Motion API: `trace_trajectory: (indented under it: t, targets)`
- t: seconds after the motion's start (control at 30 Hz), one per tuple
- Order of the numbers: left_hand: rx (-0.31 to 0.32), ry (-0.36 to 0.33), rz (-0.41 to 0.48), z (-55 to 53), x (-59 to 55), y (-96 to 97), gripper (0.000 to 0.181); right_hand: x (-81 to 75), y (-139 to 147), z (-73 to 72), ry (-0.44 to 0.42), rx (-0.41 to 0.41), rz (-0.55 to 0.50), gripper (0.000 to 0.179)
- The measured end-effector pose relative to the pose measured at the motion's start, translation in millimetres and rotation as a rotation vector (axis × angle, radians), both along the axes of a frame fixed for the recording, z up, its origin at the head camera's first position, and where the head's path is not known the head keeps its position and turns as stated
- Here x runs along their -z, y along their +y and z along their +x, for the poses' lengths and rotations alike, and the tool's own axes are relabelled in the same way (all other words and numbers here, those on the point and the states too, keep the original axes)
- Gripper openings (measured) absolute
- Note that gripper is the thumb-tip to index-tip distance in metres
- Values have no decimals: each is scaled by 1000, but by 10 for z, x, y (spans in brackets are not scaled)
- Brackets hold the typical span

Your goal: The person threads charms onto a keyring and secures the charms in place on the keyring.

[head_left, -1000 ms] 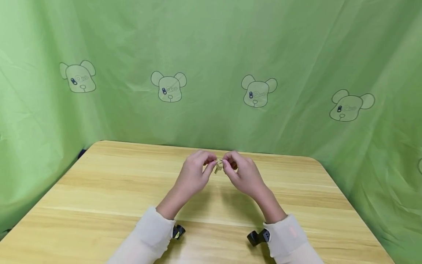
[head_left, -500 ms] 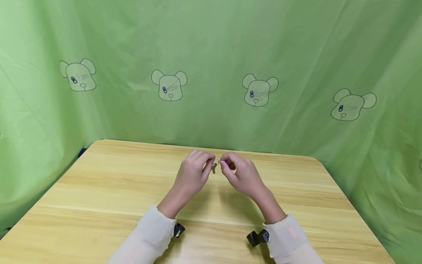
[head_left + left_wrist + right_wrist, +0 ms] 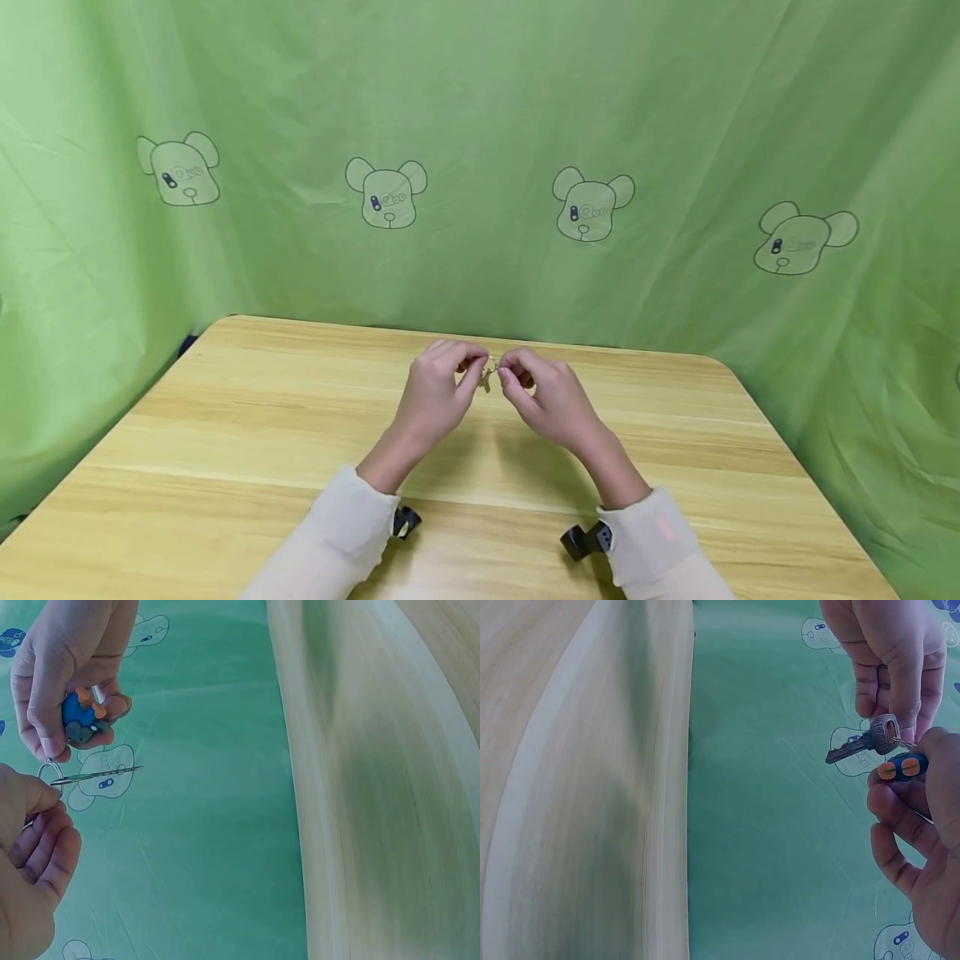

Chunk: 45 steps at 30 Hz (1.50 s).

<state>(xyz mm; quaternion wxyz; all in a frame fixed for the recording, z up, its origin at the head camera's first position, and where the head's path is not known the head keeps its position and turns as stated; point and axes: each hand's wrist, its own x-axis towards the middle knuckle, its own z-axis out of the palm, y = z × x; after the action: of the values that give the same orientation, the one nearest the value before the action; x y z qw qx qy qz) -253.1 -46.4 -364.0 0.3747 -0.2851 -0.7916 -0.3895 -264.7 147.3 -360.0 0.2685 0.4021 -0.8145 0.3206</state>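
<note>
My left hand (image 3: 438, 392) pinches the silver metal key (image 3: 862, 741) at its ring; my right hand (image 3: 543, 398) grips the blue-and-orange plastic fob (image 3: 81, 716). Light, stiff, slippery; hold the key's bow.

Too small in the head view to make out: key (image 3: 487, 380) and ring, a mere glint between left hand (image 3: 438, 393) and right hand (image 3: 546, 398). Largely covered by right-hand fingers (image 3: 56, 701) in the left wrist view: blue-and-orange fob (image 3: 81, 714), shape not readable. Seen edge-on there: key, only a thin line. Half buried behind the left thumb: key ring (image 3: 50, 774). Cut off at the right wrist picture's edge: both hands, no wrists showing. Blurred in both wrist views: desk (image 3: 577, 795). Cropped at the head view's bottom edge: both sleeves (image 3: 337, 542) and the near desk rim.
</note>
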Motion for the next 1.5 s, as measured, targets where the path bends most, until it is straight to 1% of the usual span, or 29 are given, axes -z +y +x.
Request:
trace_trajectory:
  t: [0.1,0.2,0.27,0.4,0.5,0.57,0.67,0.8,0.97,1.07,1.23,1.37,1.5]
  targets:
    - [6,-21,29,-1,1,4,5,-1,-2,4,-3,-9,-3,8]
    - [26,-50,78,-1,5,8,5,5,-8,2,-5,-22,-2,8]
    - [45,-81,115,8,-1,9,5,4,-14,5,-8,-29,1,7]
    - [80,-165,185,23,-9,17,5,-5,-21,14,-12,-36,10,5]
    - [90,-223,220,18,0,25,6,-11,-22,17,-11,-35,14,4]
    - [98,-251,237,13,5,27,6,-16,-22,20,-3,-30,14,5]
    - [112,-267,249,4,13,24,6,-26,-24,24,16,-21,14,5]
    - [133,-258,224,-3,11,19,5,-22,-18,14,38,-8,10,7]
    - [126,-218,139,-9,12,24,4,-14,7,-7,53,17,5,8]
    - [125,-203,111,-12,18,28,6,-15,19,-16,68,17,14,8]
    - [143,-218,115,-13,26,30,6,-11,19,-24,96,0,38,6]
    - [155,-229,101,-18,41,32,5,-13,24,-16,101,16,53,7]
    - [151,-243,89,-17,51,35,6,-24,34,-3,109,41,64,8]
